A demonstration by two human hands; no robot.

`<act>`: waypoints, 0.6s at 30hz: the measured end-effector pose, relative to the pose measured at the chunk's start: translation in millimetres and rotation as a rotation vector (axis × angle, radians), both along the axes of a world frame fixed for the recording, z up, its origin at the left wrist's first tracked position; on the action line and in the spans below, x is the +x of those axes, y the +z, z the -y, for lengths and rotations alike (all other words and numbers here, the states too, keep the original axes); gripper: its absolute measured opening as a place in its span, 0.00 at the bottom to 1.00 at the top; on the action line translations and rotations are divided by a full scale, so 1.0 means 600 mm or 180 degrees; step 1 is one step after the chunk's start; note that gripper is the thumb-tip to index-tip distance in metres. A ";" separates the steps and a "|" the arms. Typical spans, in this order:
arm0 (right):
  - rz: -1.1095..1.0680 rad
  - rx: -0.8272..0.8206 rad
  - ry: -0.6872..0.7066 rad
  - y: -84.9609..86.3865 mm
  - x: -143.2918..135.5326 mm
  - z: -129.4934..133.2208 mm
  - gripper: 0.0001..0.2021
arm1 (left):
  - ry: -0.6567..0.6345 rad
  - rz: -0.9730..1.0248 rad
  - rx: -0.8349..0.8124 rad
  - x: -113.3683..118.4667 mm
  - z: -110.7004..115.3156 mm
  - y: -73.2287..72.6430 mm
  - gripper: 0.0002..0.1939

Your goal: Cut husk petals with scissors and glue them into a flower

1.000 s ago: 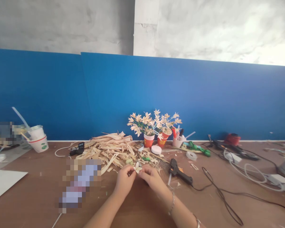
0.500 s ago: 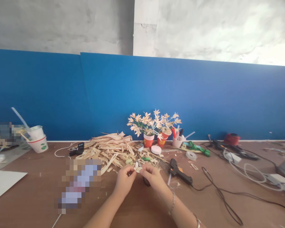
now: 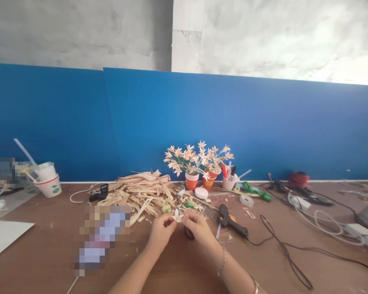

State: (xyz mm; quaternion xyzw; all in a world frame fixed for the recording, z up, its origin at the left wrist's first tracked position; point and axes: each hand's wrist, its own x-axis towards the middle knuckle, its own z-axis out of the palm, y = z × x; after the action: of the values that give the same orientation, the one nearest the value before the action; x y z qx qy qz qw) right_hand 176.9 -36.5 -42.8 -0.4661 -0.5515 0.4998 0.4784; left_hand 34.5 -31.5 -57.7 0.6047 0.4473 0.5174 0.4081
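Between my two hands is a small pale flower (image 3: 177,217) with pointed petals, much like the ones in the cups behind. My left hand (image 3: 162,229) pinches its left side between thumb and fingertips. From the other side, my right hand (image 3: 198,227) pinches the right petals. Partly under my right hand lies a pair of scissors (image 3: 188,234); its dark handle loop shows. Just beyond my fingers spreads a heap of dry husk strips (image 3: 144,190). Finished-looking pale flowers (image 3: 188,157) on stems stand in a red paper cup (image 3: 191,182) and a second red cup (image 3: 209,182).
A black glue gun (image 3: 233,222) lies right of my hands, its cable running right. Behind it are a tape roll (image 3: 247,200), a white round lid (image 3: 201,193) and a cup of tools (image 3: 228,183). A paper cup (image 3: 50,186) stands far left; a blue partition (image 3: 135,122) closes the back.
Almost nothing differs. Both hands keep their pinch on the small flower, and the view has shifted very slightly.
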 end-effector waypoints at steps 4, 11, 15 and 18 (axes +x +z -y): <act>-0.0234 -0.0230 -0.0135 0.012 0.002 0.001 0.08 | -0.0305 0.0330 -0.0771 0.005 0.007 0.002 0.09; -0.0291 -0.0439 -0.0165 0.038 0.010 0.014 0.08 | -0.0608 0.0666 -0.1050 0.003 0.008 0.003 0.16; -0.0148 -0.0515 -0.0131 0.028 0.009 0.008 0.09 | -0.0644 0.0748 -0.1060 0.003 0.008 0.004 0.15; 0.0228 -0.0327 -0.0112 0.018 0.015 -0.004 0.10 | -0.0640 0.0829 -0.1091 0.003 0.009 0.006 0.15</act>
State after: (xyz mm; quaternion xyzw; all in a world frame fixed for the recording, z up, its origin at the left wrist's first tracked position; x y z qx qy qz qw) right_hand 185.8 -34.0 -31.9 -0.5173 -0.5336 0.5019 0.4425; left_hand 36.3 -37.0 -53.9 0.4962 0.4098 0.4643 0.6085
